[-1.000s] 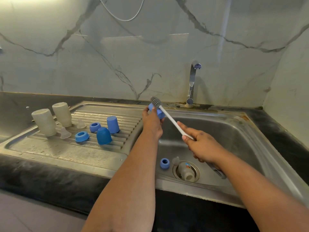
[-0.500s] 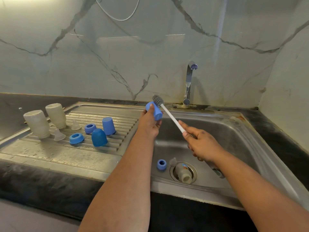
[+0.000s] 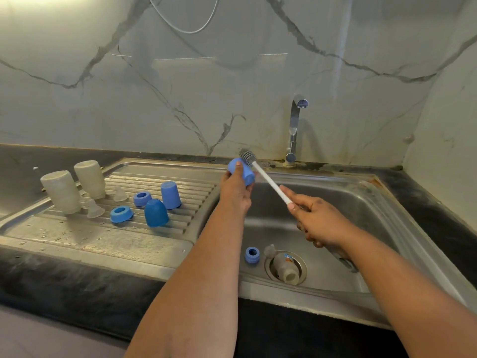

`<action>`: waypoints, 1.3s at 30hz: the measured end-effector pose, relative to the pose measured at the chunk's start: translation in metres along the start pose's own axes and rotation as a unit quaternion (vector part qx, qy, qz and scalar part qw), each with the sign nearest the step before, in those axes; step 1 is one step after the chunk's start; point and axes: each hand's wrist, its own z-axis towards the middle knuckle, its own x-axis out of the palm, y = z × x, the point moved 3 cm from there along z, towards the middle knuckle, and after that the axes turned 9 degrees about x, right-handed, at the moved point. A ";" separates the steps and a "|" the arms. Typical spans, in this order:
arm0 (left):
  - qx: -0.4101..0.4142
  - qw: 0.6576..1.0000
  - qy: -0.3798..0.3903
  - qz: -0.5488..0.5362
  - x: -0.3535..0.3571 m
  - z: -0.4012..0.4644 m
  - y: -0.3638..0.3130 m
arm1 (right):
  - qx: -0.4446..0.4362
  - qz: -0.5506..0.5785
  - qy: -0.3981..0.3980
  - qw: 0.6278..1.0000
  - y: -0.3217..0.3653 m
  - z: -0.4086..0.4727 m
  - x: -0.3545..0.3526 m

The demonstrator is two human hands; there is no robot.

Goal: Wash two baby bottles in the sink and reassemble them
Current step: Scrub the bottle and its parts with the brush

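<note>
Bench (image 3: 77, 288): dark stone front edge, nearest the camera. Steel sink (image 3: 387, 218) set into it, drainboard (image 3: 103, 239) to the left.

Basin floor: one clear bottle (image 3: 285, 267) lies on its side over the drain, mouth toward the camera. It carries a small orange and blue label; the print is too small to read. Just left of it, a clear teat (image 3: 269, 250) and a blue ring (image 3: 252, 254), apart from each other.

Right hand (image 3: 317, 220) above the basin, fingers curled round the white handle of a brush (image 3: 268, 180). Brush slants up and left; its grey bristle head sits just behind a blue cap (image 3: 241, 171).

Left hand (image 3: 235, 189) grips that cap over the basin's left rim, thumb on top, cap tilted.

Drainboard, wet, water drops at the front: domed blue cap (image 3: 156, 212), flat-topped blue cap (image 3: 170, 195) behind it, both mouth down. Two blue rings (image 3: 121, 214) (image 3: 142, 198) lie flat. Two clear teats (image 3: 95, 209) (image 3: 120, 194) stand point up. At far left two frosted bottles (image 3: 62, 191) (image 3: 90, 179) stand upside down, close together.

Back: chrome tap (image 3: 294, 130) with a blue tip at the basin's rear edge. Marble wall (image 3: 180, 99) with grey veins; a thin cable loop (image 3: 185, 24) hangs at the top.
</note>
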 end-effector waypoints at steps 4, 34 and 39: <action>0.037 0.995 -0.082 -0.049 -0.028 0.020 -0.018 | 0.003 -0.029 0.071 0.997 0.002 -0.011 0.005; -0.063 0.996 0.047 0.045 -0.006 -0.001 -0.007 | -0.034 0.005 -0.041 0.999 0.000 -0.013 -0.009; -0.046 0.998 0.007 -0.034 -0.013 0.005 -0.016 | -0.015 0.036 0.014 0.999 0.002 -0.011 -0.012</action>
